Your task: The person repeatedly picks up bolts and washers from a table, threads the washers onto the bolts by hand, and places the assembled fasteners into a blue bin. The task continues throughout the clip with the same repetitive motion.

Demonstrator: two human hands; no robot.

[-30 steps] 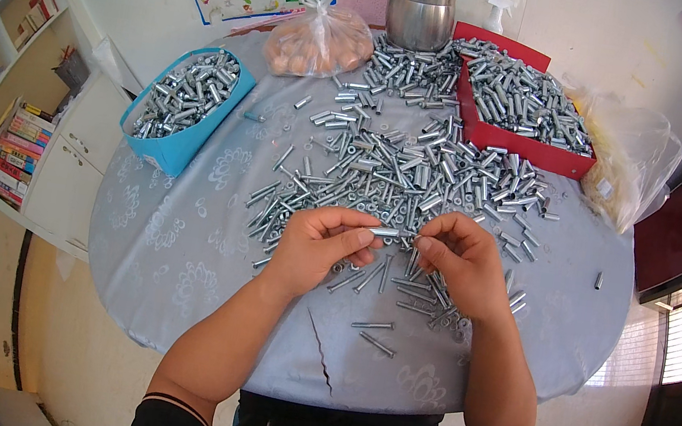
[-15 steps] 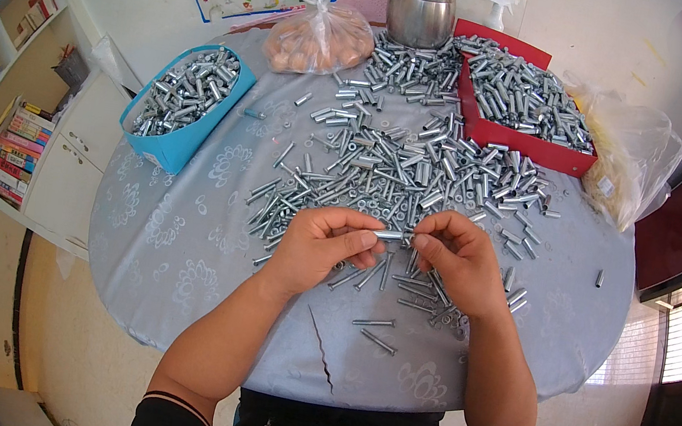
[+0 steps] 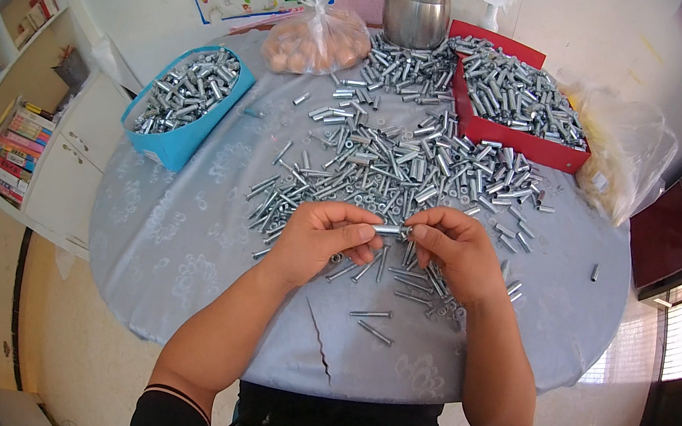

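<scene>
My left hand [image 3: 322,236] and my right hand [image 3: 456,248] meet over the near middle of a round table with a grey-blue cloth [image 3: 179,251]. Between their fingertips they hold one small silver metal bolt with a sleeve [image 3: 389,229], lying level, one hand at each end. Just beyond the hands spreads a wide heap of loose silver bolts and sleeves [image 3: 400,165]. Two single bolts [image 3: 369,322] lie on the cloth close to me, below the hands.
A blue tray [image 3: 187,100] of silver parts sits at the far left. A red tray [image 3: 518,103] full of silver parts sits at the far right. Behind stand a steel lidded pot [image 3: 417,7] and a tied plastic bag of brownish round things [image 3: 317,40]. A clear bag [image 3: 628,157] lies right.
Both hands stay in place over the near part of the heap, holding the small part between them. Only the fingers shift slightly.
</scene>
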